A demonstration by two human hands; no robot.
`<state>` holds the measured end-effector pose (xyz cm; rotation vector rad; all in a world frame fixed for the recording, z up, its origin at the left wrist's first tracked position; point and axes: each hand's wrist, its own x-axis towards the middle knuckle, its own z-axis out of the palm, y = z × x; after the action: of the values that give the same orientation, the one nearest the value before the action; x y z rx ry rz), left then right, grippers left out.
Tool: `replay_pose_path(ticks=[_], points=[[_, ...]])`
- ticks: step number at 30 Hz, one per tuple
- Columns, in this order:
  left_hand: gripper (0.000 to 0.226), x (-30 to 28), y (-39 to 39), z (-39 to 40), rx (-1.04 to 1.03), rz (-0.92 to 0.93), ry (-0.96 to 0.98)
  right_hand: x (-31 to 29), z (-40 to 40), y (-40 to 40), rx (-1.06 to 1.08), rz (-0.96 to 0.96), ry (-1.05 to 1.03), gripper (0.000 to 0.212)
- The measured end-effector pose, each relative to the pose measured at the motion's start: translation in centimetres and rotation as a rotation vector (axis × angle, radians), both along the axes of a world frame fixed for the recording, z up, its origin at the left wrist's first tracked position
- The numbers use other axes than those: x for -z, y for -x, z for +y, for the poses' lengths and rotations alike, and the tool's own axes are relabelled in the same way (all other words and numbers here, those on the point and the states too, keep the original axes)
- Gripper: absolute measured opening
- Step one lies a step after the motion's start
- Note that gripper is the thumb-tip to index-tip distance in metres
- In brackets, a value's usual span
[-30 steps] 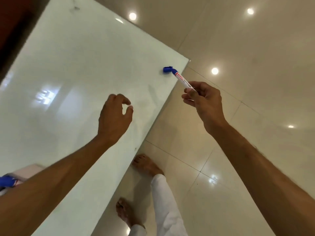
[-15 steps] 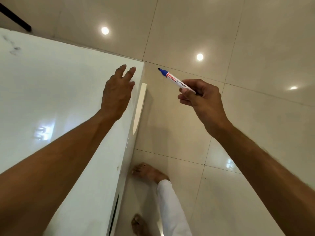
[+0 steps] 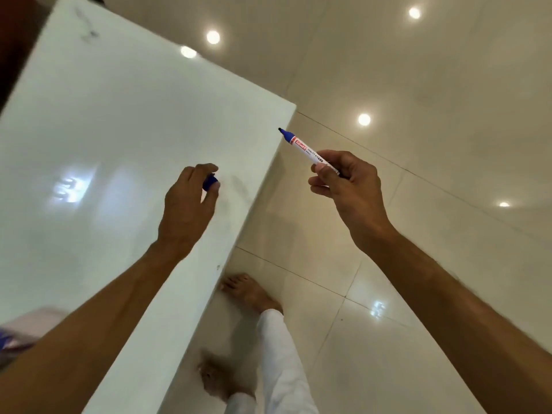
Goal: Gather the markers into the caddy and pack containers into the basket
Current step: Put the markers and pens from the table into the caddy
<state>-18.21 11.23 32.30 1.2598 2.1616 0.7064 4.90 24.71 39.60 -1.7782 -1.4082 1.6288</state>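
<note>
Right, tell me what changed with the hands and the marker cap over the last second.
The left hand, loosely curled over the white table a second ago and reaching flat-fingered half a second ago, now pinches the blue cap, which lay near the table's far corner. The right hand holds the marker as before, tip uncapped, beyond the table edge.

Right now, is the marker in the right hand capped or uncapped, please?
Uncapped: the marker shows its bare dark tip, while the left hand pinches the blue cap.

Both arms outstretched, left hand [image 3: 186,210] and right hand [image 3: 349,183] each curled in a grip
</note>
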Motion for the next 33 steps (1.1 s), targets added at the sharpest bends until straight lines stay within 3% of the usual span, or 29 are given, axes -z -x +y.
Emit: replay_pose_path(ticks=[3,7,12,15,19,21,25,33], points=[[0.023,-3.7,1.1,-5.1,-0.244,-0.138,-0.054,-0.7,-2.3,3.5,-0.079,0.047,0.053,0.023],[0.009,-8.4,4.2,-12.4,-0.452,-0.047,-0.085,-2.1,-5.8,10.1,-0.225,0.109,0.129,0.021],[0.005,-11.4,6.7,-21.2,-0.804,-0.184,-0.142,-4.6,-10.5,17.6,-0.492,0.180,0.204,0.020],[0.005,-11.9,7.1,-24.7,-1.007,-0.399,-0.211,-5.7,-12.5,20.9,-0.644,0.200,0.218,0.020],[0.023,-13.5,7.6,-29.8,-1.356,-0.890,-0.497,-6.4,-16.2,25.2,-0.905,0.211,0.262,0.021],[0.026,-14.4,7.6,-32.8,-1.418,-0.936,-0.573,-6.6,-18.5,26.6,-1.028,0.212,0.267,0.022],[0.013,-15.3,7.2,-37.5,-1.484,-0.915,-0.526,-7.2,-22.2,28.5,-1.164,0.245,0.299,0.022],[0.025,-16.0,4.5,-44.4,-1.468,-0.860,-0.647,-7.8,-29.6,30.5,-1.328,0.292,0.367,0.019]])
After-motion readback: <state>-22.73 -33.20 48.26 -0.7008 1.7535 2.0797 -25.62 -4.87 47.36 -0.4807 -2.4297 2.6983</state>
